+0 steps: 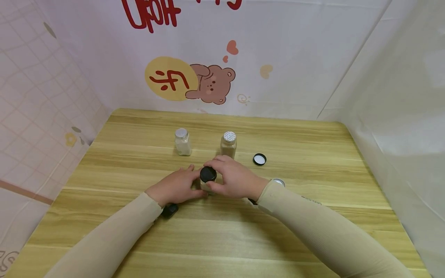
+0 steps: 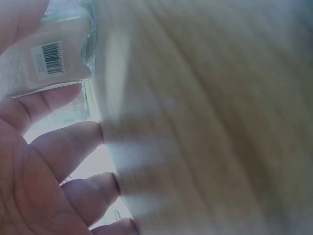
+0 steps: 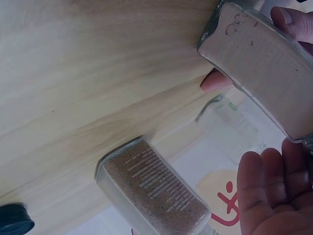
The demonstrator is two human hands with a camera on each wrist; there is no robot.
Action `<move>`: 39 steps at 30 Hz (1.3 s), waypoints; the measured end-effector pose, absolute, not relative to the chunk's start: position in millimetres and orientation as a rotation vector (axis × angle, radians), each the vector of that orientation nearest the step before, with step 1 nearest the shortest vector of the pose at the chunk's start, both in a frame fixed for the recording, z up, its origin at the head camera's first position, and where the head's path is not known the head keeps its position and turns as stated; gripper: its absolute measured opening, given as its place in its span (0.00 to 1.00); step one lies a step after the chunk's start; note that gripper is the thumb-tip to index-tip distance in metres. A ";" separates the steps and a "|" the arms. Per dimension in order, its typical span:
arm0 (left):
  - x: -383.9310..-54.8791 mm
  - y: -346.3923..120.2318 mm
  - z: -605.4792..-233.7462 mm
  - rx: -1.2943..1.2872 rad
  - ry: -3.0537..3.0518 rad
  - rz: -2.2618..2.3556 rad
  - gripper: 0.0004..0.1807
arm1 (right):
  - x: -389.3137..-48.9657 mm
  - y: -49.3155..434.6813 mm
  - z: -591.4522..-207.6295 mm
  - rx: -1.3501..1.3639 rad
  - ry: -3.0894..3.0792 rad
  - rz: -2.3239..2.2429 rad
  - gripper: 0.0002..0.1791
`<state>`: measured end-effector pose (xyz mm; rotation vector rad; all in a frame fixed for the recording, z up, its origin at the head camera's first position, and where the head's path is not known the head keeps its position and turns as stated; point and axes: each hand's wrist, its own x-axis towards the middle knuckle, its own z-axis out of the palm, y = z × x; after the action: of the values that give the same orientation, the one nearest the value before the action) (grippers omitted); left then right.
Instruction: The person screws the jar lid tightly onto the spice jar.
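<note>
A square glass spice jar [image 1: 205, 187] with pale beige powder stands between both hands at the middle of the table. My left hand [image 1: 177, 187] holds its body from the left between thumb and index finger. In the left wrist view, a barcode label [image 2: 50, 59] shows on the jar, and the other fingers are spread below it. From the right, my right hand [image 1: 238, 177] grips the black cap [image 1: 208, 174] on top with thumb and fingers. The right wrist view shows another face of the powder-filled jar [image 3: 259, 68].
Behind the hands stand a jar of whitish contents [image 1: 182, 143] and a jar of brown powder [image 1: 228, 147], both without black caps. An upturned black cap [image 1: 259, 159] lies to the right. A round, pale-topped thing [image 1: 279, 181] is partly hidden by the right sleeve.
</note>
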<state>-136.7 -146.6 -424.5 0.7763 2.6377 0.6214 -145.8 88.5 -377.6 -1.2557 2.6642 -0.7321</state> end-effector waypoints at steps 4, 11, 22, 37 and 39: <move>-137.5 -146.8 -425.3 0.784 2.642 0.617 0.41 | -146.8 89.3 -378.6 -1.249 2.654 -0.723 0.25; -138.8 -147.1 -427.3 0.794 2.649 0.612 0.42 | -147.1 89.5 -379.5 -1.216 2.649 -0.724 0.25; -138.2 -147.1 -427.2 0.786 2.644 0.637 0.41 | -144.6 89.6 -381.9 -1.163 2.657 -0.758 0.24; -137.7 -146.7 -425.8 0.783 2.641 0.634 0.39 | -143.0 89.8 -383.9 -1.165 2.651 -0.784 0.24; -137.8 -146.8 -425.8 0.780 2.638 0.634 0.38 | -143.5 89.7 -384.1 -1.185 2.645 -0.781 0.24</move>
<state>-137.8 -146.8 -425.8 0.7798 2.6384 0.6341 -143.5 89.7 -384.1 -1.1849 2.6451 -0.7810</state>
